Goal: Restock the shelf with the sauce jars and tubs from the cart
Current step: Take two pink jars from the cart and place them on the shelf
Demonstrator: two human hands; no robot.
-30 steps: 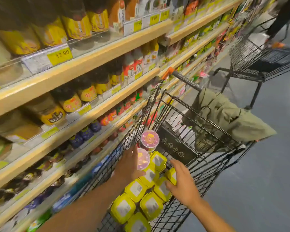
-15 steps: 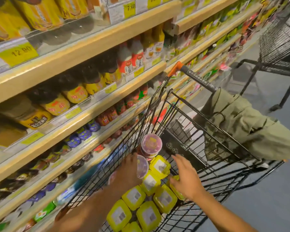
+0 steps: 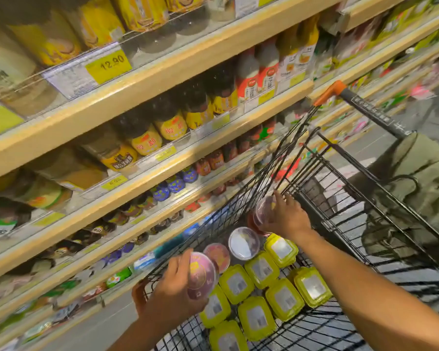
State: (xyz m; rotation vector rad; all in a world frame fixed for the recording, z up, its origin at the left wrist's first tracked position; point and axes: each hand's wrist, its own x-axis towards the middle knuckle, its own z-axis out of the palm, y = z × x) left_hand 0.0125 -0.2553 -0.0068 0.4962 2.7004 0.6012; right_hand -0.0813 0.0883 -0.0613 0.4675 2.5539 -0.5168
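Note:
A black wire cart stands against the wooden shelf. Several yellow-lidded square tubs lie in its basket, with two round pink-lidded tubs beside them. My left hand grips a round pink-lidded tub at the cart's near left corner, lifted above the basket. My right hand closes on another round pink tub at the cart's far left side, raised and tilted.
The shelf rows hold dark sauce bottles with yellow labels, red-and-white bottles and small blue-lidded jars. A green garment hangs over the cart's handle end. Grey floor lies to the right.
Both hands have each picked up a round pink-lidded tub from the cart. The right hand moved from the yellow tubs to the far left side. The view shifted left toward the shelf.

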